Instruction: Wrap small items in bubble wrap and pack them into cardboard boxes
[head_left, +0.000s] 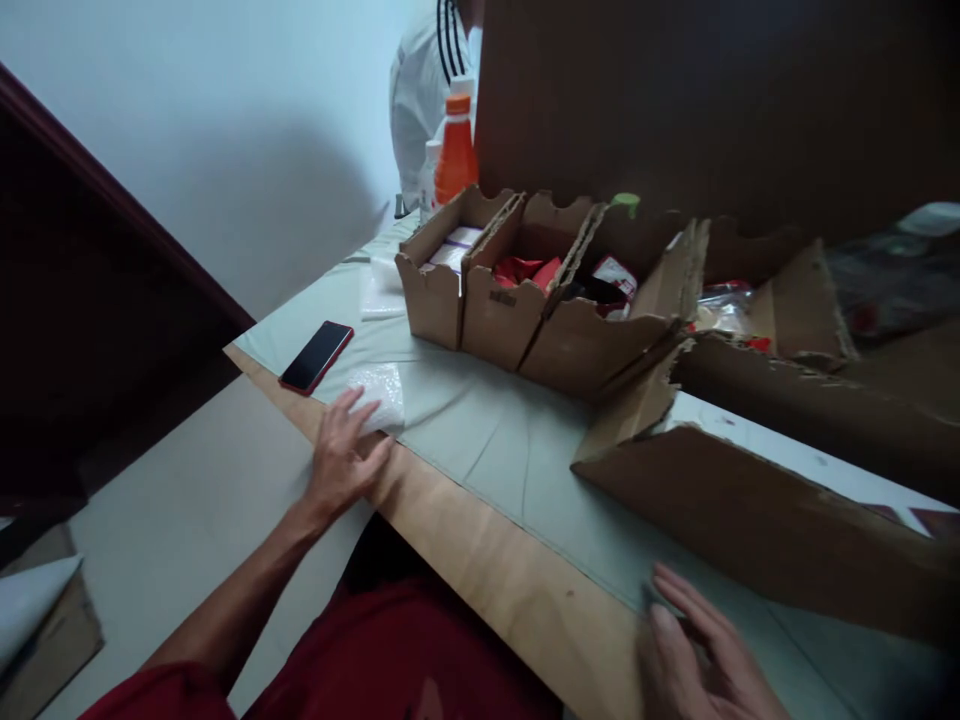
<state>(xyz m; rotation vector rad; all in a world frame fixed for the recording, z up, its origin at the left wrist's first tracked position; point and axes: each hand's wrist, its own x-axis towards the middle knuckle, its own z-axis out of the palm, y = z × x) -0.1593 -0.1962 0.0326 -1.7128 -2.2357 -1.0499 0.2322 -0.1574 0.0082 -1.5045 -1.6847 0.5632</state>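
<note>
My left hand point(349, 445) is at the table's near edge, its fingers spread, with the fingertips on or just over a small sheet of bubble wrap point(384, 395). A phone with a red case point(317, 357) lies a little beyond that hand to the left. Low at the right, my right hand point(694, 645) hovers by the table edge, fingers stretched out and thumb apart; nothing shows in it. Closest to this hand is a long cardboard box point(750, 500) with a white printed item point(795, 445) inside.
Cardboard bins point(499, 320) stand in a row along the cloth-covered table point(487, 425), holding red packets point(525, 270) and other packages. Behind them rise an orange bottle point(457, 155) and a person in a white sleeve point(416, 90). More bubble wrap point(381, 290) lies beside the first bin.
</note>
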